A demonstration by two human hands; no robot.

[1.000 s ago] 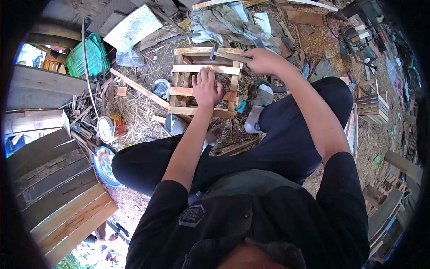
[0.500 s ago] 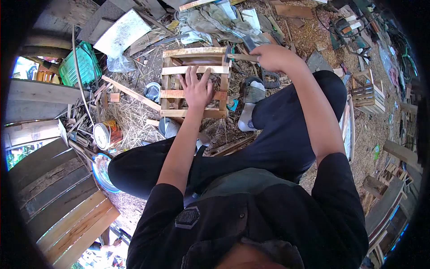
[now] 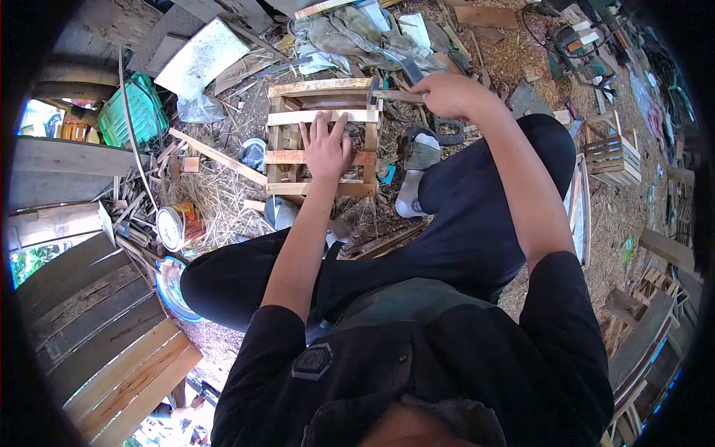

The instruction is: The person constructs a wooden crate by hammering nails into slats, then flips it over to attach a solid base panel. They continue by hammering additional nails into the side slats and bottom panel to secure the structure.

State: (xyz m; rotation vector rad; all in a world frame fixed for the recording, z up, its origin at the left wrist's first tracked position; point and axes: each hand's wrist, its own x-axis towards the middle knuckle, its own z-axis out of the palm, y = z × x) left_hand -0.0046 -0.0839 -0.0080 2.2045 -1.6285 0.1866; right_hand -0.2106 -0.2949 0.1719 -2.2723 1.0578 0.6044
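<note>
A small wooden slat crate (image 3: pixel 286 156) lies on the littered ground in front of my knees. My left hand (image 3: pixel 326 146) rests flat on its slats, fingers spread, pressing it down. My right hand (image 3: pixel 448 94) is closed around the wooden handle of a hammer (image 3: pixel 386 92), whose dark head sits at the crate's far right corner. My legs in dark trousers are folded below the crate, with a grey-socked foot (image 3: pixel 418 158) just right of it.
Straw and wood scraps cover the ground. A green plastic basket (image 3: pixel 131 109) and a tin can (image 3: pixel 179 222) lie at the left, stacked planks (image 3: pixel 97 328) lower left, a finished crate (image 3: pixel 612 159) at the right, crumpled cloth (image 3: pixel 350 34) beyond the crate.
My left hand has gone from gripping a slat to lying flat with spread fingers. The hammer lifted off to the right, then came back down to the crate's far right corner.
</note>
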